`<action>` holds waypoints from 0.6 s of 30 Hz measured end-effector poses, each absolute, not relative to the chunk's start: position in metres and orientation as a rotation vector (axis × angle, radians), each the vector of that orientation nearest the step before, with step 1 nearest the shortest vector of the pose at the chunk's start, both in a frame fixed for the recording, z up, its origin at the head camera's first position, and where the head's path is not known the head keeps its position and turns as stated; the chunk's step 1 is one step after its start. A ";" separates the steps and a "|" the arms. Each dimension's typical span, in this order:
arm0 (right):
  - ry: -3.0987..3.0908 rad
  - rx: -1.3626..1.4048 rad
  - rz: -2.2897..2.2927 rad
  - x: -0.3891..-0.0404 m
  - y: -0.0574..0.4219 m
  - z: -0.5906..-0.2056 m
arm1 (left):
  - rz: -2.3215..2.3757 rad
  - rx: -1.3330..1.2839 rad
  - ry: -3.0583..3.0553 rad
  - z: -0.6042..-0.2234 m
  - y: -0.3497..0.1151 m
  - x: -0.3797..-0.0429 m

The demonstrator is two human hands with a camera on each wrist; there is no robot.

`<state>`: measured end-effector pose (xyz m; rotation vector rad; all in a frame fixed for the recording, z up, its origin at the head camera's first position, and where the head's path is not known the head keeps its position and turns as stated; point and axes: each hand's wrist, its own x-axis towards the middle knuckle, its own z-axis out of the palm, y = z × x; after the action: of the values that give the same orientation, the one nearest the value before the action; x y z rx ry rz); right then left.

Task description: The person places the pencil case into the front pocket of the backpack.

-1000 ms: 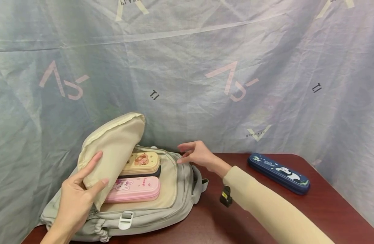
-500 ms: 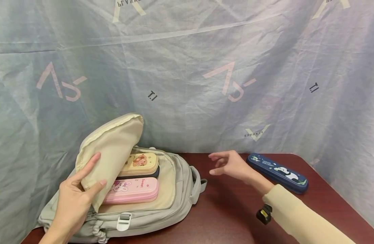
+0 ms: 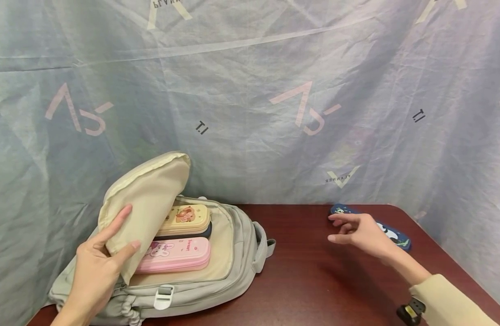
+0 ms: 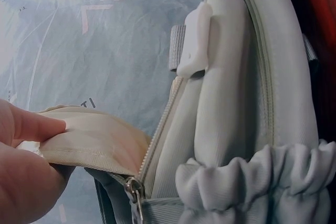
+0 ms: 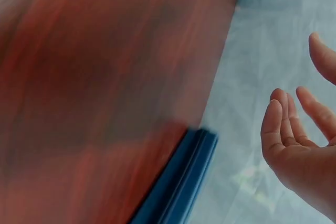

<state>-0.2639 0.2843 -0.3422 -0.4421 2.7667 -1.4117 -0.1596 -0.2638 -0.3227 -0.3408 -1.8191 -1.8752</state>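
My left hand (image 3: 98, 267) pinches the edge of the backpack's cream-lined flap (image 3: 146, 194), holding it raised; the left wrist view shows thumb and fingers on the flap's edge (image 4: 89, 137). Inside the open grey backpack (image 3: 243, 244) lie a yellow pencil case (image 3: 189, 216) with a cartoon animal, a dark one (image 3: 205, 232) under it, and a pink pencil case (image 3: 185, 253) with a rabbit. My right hand (image 3: 366, 235), holding nothing, hovers with loosely bent fingers over the table, partly covering a navy panda pencil case (image 3: 402, 240) in the head view. The right wrist view shows that case's side (image 5: 184, 182).
The dark red table (image 3: 299, 271) carries the backpack at left and the navy case at back right. A printed grey cloth (image 3: 250, 113) hangs behind. A white buckle (image 3: 163, 296) and a strap loop (image 3: 264, 246) stick out from the bag.
My right hand has moved right, from beside the backpack to the navy pencil case. My left hand keeps holding the flap up. The view has shifted slightly.
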 end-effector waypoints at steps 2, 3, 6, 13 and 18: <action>2.787 -0.388 -1.394 -0.261 0.296 -0.343 | -1.878 -0.339 -1.814 -0.323 -0.263 -0.160; 2.801 -0.364 -1.381 -0.259 0.302 -0.344 | -1.877 -0.338 -1.815 -0.323 -0.263 -0.160; 2.848 -0.305 -1.336 -0.257 0.316 -0.347 | -1.877 -0.333 -1.821 -0.323 -0.263 -0.159; 2.958 -0.223 -1.225 -0.257 0.341 -0.353 | -1.887 -0.326 -1.802 -0.325 -0.265 -0.162; 3.025 -0.185 -1.158 -0.258 0.358 -0.356 | -1.890 -0.334 -1.778 -0.326 -0.265 -0.162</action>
<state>-0.2579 0.3578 -0.3559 -0.1849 3.0254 -1.1582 -0.1623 -0.2647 -0.3258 -0.3337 -1.7776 -1.8903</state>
